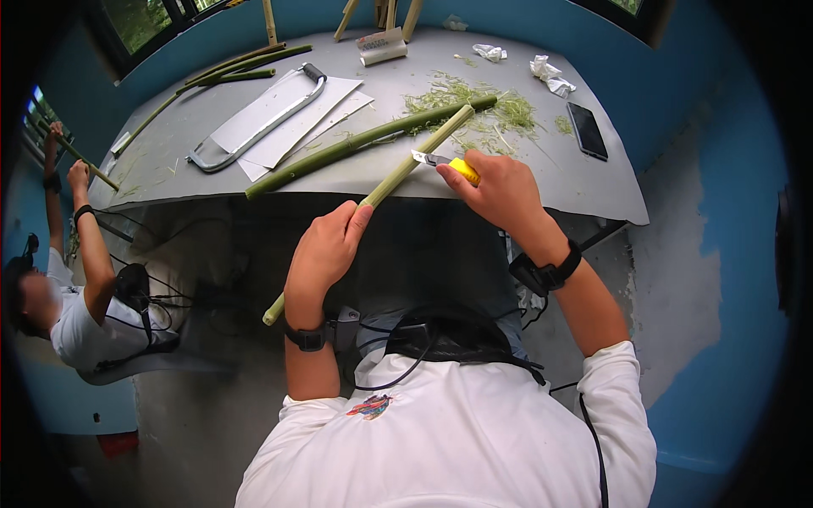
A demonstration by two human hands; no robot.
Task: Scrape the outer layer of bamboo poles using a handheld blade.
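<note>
Wrapped around the lower part of a pale peeled stalk, the left hand holds it slanting from lower left up toward the frame's centre top, its upper end resting over the grey table. Just right of that, the right hand is closed on a yellow-handled knife whose blade meets the stalk above the left hand's grasp. Green shavings lie on the table beyond, with a dark phone toward the upper right.
</note>
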